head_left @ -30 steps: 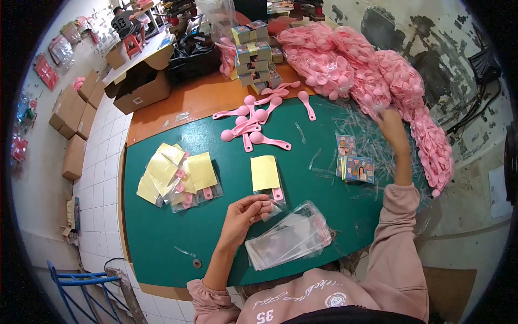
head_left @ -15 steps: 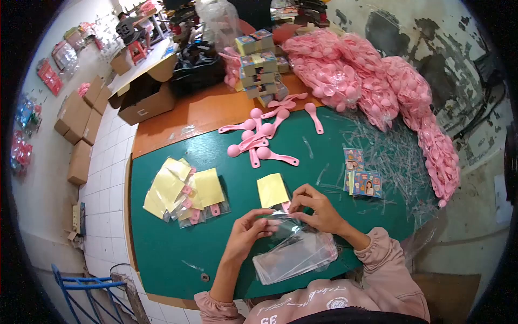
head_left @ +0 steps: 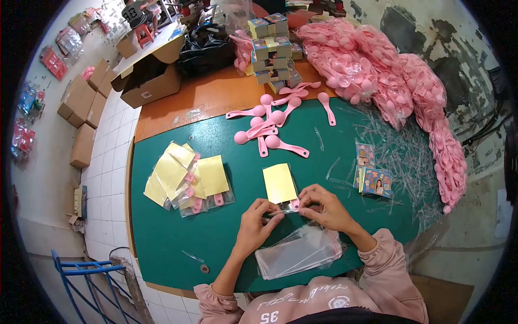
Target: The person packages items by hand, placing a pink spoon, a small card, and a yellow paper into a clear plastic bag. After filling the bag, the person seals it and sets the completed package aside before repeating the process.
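A clear plastic bag with a yellow card and a pink spoon handle in it lies in front of me. My left hand pinches the bag's near edge at its left corner. At the right corner, beside the spoon handle, my right hand has thumb and forefinger closed on the same edge. Just below my hands is a stack of flat clear bags. To the left, several packed bags with yellow cards and pink handles overlap in a pile.
Loose pink spoons lie at the back of the green table. Printed cards and scattered clear strips are on the right. Behind stand card bundles, bagged spoons and a cardboard box.
The bag's near end, raised and crumpled between my hands before, now lies flatter along its edge. Both hands are lower at that edge. The view has shifted slightly.
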{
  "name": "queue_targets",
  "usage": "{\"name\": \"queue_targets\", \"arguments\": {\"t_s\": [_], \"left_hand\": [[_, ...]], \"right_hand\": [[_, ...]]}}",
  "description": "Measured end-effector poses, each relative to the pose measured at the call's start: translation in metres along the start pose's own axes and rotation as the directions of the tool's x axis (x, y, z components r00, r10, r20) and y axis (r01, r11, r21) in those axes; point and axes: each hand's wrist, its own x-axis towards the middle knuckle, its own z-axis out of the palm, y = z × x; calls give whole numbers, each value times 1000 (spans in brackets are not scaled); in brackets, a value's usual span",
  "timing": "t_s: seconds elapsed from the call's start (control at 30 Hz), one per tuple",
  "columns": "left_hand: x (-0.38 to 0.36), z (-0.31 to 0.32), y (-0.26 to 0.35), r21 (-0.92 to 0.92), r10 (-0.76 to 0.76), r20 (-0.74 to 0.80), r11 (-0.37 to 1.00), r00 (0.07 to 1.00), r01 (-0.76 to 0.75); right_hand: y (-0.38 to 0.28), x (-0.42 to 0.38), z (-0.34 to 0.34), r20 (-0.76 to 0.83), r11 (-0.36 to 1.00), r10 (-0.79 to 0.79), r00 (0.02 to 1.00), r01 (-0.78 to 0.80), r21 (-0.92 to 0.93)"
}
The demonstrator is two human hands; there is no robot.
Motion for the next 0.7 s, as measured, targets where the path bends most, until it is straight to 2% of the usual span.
{"name": "queue_targets", "arguments": {"t_s": [0.07,0.13,0.23,0.3,0.4,0.53,0.6,0.7], "left_hand": [[1,-1,4,40,-17,-7,999,1000,17],[2,1,4,80,-34,-13,996,999,35],[2,4,-1,32,-20,-47,999,999,22],[1,5,-5,-40,-102,-93,994,990,98],[1,9,-13,-114,-133,-171,987,976,115],[2,6,-13,8,-130,-142,991,981,132],[4,9,-2,-219,-191,-225,965,955,141],[3,9,-4,-242,-198,-220,960,955,143]], "right_hand": [[4,1,2,-26,999,37,999,-37,12],[5,2,4,-53,970,200,978,-190,152],[3,4,11,-127,977,189,974,-174,120],[-1,4,14,-148,977,205,967,-193,94],[-1,6,17,-182,972,233,955,-221,83],[-6,8,20,-225,961,267,937,-242,132],[-5,8,20,-221,963,262,939,-240,123],[-3,8,21,-213,970,236,948,-219,104]]}}
